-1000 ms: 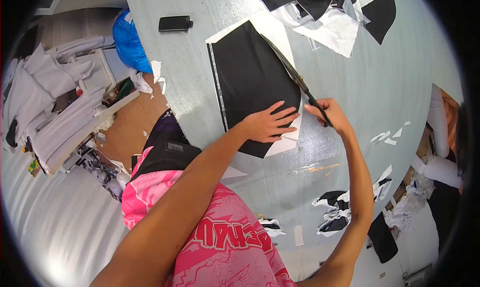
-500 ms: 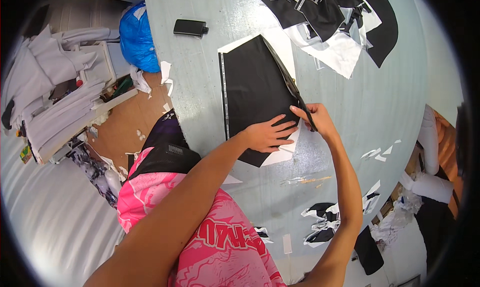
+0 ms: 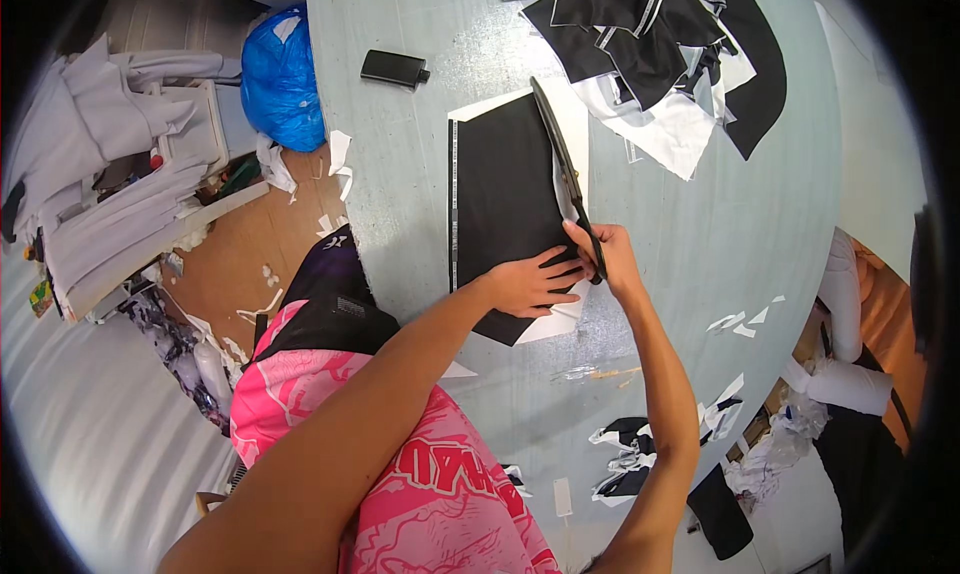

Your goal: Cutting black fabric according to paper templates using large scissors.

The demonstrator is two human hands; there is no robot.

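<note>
Having advanced up the right edge of the black fabric (image 3: 505,199) since half a second ago: the scissors (image 3: 565,169), blades now lying long and nearly closed along that edge, tips pointing away toward the pile of cut pieces (image 3: 655,44). Gripping the scissor handles: the right hand (image 3: 610,259), fingers curled through the loops at the near end of the blades. Pressing flat on the lower part of the black fabric: the left hand (image 3: 528,282), open, fingers spread and pointing toward the scissor handles, fingertips just beside the right hand. Lying under the black fabric and showing as a pale margin along its top, right and lower edges: a white paper pattern (image 3: 572,124). Running down the left edge of the black fabric: a thin pale strip. Resting on the grey-blue table (image 3: 700,264), all of this, roughly at the middle of the view.

Sitting at the far side of the table, well apart from the hands: a small black flat case (image 3: 393,69). Scattering near the right rim of the table: small white scraps (image 3: 745,319). Standing on the floor to the left of the table: a blue plastic bag (image 3: 283,79), with grey garments (image 3: 110,184) draping further left. Filling the lower middle: a pink printed shirt (image 3: 430,494).
</note>
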